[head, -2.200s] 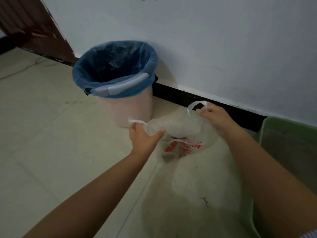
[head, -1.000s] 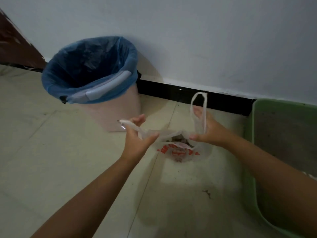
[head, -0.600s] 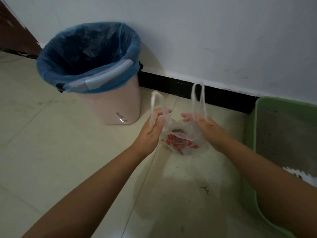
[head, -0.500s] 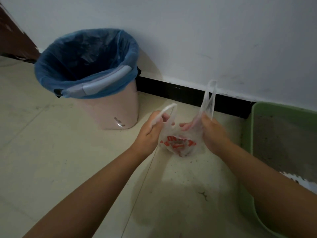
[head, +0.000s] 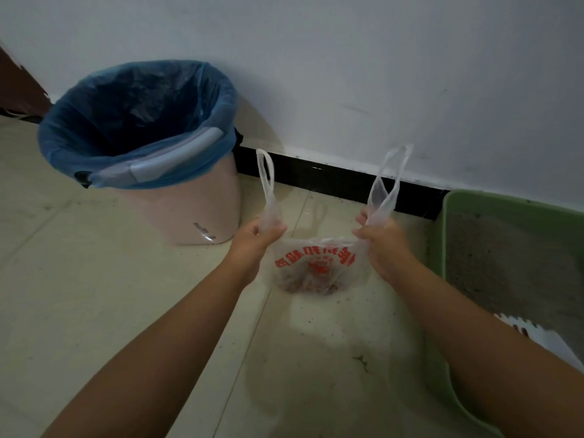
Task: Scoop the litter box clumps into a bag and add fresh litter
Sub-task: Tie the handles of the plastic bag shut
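A thin clear plastic bag (head: 316,267) with red print sits on the floor tiles, dark clumps showing through its bottom. My left hand (head: 256,240) grips the bag's left handle, whose loop stands up above my fist. My right hand (head: 384,243) grips the right handle the same way, and the bag's mouth is stretched flat between the two fists. The green litter box (head: 448,216) stands at the right against the wall, filled with grey litter (head: 505,257). A white scoop (head: 537,336) lies in the box, partly hidden by my right forearm.
A pink waste bin (head: 202,203) lined with a blue bag (head: 139,118) stands left of the plastic bag, close to the wall. A black skirting board (head: 331,181) runs along the white wall. Scattered litter grains lie on the tiles around the bag.
My hands have moved apart, pulling the two handles sideways so the bag's mouth is drawn flat. Before, the hands were close together over the bag.
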### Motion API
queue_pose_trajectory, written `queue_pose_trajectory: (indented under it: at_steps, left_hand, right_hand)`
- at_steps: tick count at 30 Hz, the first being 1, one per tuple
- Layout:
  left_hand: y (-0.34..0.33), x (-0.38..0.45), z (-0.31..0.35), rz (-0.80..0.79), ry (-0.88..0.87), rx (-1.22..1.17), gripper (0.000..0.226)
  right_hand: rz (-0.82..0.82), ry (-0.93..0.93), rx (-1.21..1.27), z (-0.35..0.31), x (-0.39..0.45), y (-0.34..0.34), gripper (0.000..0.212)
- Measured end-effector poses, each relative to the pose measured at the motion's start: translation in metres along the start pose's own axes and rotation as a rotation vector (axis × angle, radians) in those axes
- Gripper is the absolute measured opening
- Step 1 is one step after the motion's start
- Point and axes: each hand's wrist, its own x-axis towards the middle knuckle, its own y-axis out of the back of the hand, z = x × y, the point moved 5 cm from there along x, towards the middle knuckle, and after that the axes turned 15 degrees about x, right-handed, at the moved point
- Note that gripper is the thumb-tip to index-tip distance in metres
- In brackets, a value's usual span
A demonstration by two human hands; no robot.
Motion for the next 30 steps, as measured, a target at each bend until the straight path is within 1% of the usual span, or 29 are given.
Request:
queue_pose_trajectory:
  at_steps: [1,2,4,5,6,8,9,10,11,13,15,16,17,19,21,22,24,26,27,28,30]
  left_hand:
    - [0.000,0.000,-0.001,-0.008,0.043,-0.071,0.020]
    - [0.000,0.001,-0.003,-0.011,0.067,-0.124,0.018]
    - [-0.006,0.000,0.000,-0.038,0.090,-0.284,0.024]
    - [-0.009,-0.001,0.002,-0.050,0.097,-0.381,0.026]
    - [-0.011,0.000,0.003,-0.060,0.111,-0.487,0.026]
    - [-0.015,0.001,0.006,-0.075,0.131,-0.668,0.028]
    - [-0.016,0.002,0.005,-0.063,0.141,-0.692,0.031]
    - [-0.018,0.005,0.004,-0.051,0.148,-0.656,0.033]
    - [-0.019,0.006,0.003,-0.039,0.145,-0.563,0.035]
    - [-0.025,0.006,0.003,-0.046,0.131,-0.283,0.033]
    - [-0.031,0.005,-0.001,-0.090,0.143,0.014,0.015]
    - [-0.034,0.004,-0.002,-0.133,0.163,0.111,0.005]
    - [-0.037,0.003,-0.005,-0.181,0.191,0.176,0.010]
    - [-0.038,0.001,-0.007,-0.267,0.223,0.198,0.014]
    - [-0.037,-0.002,-0.008,-0.354,0.204,0.208,0.026]
    - [-0.037,-0.004,-0.008,-0.407,0.179,0.216,0.027]
    - [-0.038,-0.008,-0.006,-0.521,0.096,0.224,0.022]
    - [-0.038,-0.012,-0.004,-0.599,0.013,0.198,0.014]
    - [-0.037,-0.013,-0.003,-0.592,-0.007,0.172,0.013]
    - [-0.037,-0.012,-0.004,-0.559,-0.012,0.136,0.017]
    - [-0.035,-0.007,-0.010,-0.473,0.043,0.038,0.032]
  right_hand:
    - [0.006,-0.025,-0.045,0.004,-0.001,0.001,0.041]
    - [0.006,-0.043,-0.094,0.008,-0.003,0.001,0.036]
    - [-0.016,-0.071,-0.156,0.015,-0.008,0.001,0.018]
    - [-0.039,-0.078,-0.122,0.017,-0.009,-0.001,0.019]
    - [-0.056,-0.083,-0.044,0.018,-0.010,-0.002,0.025]
    - [-0.037,-0.108,0.206,0.017,-0.008,-0.003,0.029]
    - [-0.022,-0.126,0.304,0.016,-0.006,-0.003,0.029]
    - [-0.031,-0.125,0.317,0.017,-0.004,-0.004,0.029]
    - [-0.053,-0.130,0.291,0.019,-0.005,-0.008,0.029]
    - [-0.122,-0.097,0.075,0.023,-0.006,-0.016,0.028]
    - [-0.215,-0.017,-0.220,0.026,-0.008,-0.023,0.024]
    - [-0.265,0.015,-0.326,0.027,-0.009,-0.027,0.023]
    - [-0.308,0.022,-0.384,0.029,-0.010,-0.030,0.024]
    - [-0.355,0.082,-0.520,0.028,-0.013,-0.032,0.023]
    - [-0.343,0.209,-0.682,0.024,-0.015,-0.033,0.021]
    - [-0.323,0.262,-0.720,0.021,-0.015,-0.034,0.021]
    - [-0.329,0.316,-0.763,0.019,-0.015,-0.035,0.021]
    - [-0.398,0.303,-0.815,0.021,-0.015,-0.039,0.020]
    - [-0.434,0.286,-0.837,0.022,-0.016,-0.040,0.020]
    - [-0.471,0.266,-0.853,0.022,-0.016,-0.041,0.021]
    - [-0.545,0.215,-0.891,0.023,-0.018,-0.043,0.026]
